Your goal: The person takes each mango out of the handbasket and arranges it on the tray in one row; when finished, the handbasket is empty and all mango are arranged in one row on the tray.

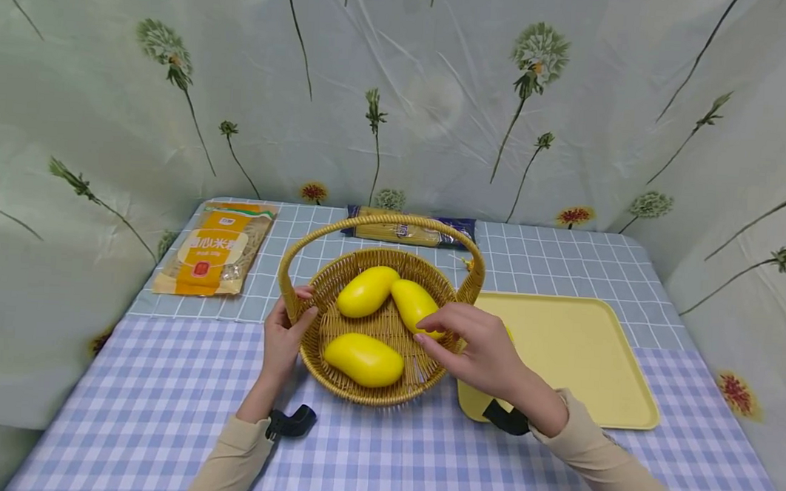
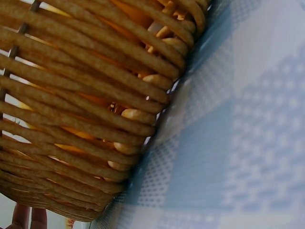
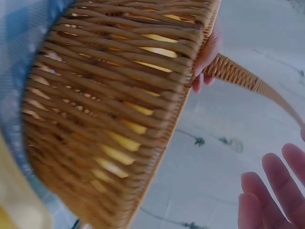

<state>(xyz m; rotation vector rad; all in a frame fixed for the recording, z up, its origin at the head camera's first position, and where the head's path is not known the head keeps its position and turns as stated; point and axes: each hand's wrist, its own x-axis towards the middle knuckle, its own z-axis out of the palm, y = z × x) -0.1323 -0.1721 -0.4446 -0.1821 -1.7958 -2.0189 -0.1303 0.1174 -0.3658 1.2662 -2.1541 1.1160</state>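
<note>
A woven basket (image 1: pixel 392 259) with a tall arched handle stands in the middle, three yellow mangoes inside. One mango (image 1: pixel 367 292) lies at the back left, another mango (image 1: pixel 413 306) at the back right and a third mango (image 1: pixel 364 360) in front. My left hand (image 1: pixel 284 336) grips the basket's left rim at the handle's foot, its thumb on the inner side. Over the right rim hovers my right hand (image 1: pixel 477 346), overlapping the back-right mango in the head view. In the right wrist view its fingers (image 3: pixel 271 186) are spread apart and hold nothing.
A yellow tray (image 1: pixel 580 359) lies to the right, partly behind my right hand. An orange-labelled noodle packet (image 1: pixel 216 249) lies at the back left. Behind the basket is a long pack of noodles (image 1: pixel 400 232). A dandelion-print curtain (image 1: pixel 434 92) hangs behind the table.
</note>
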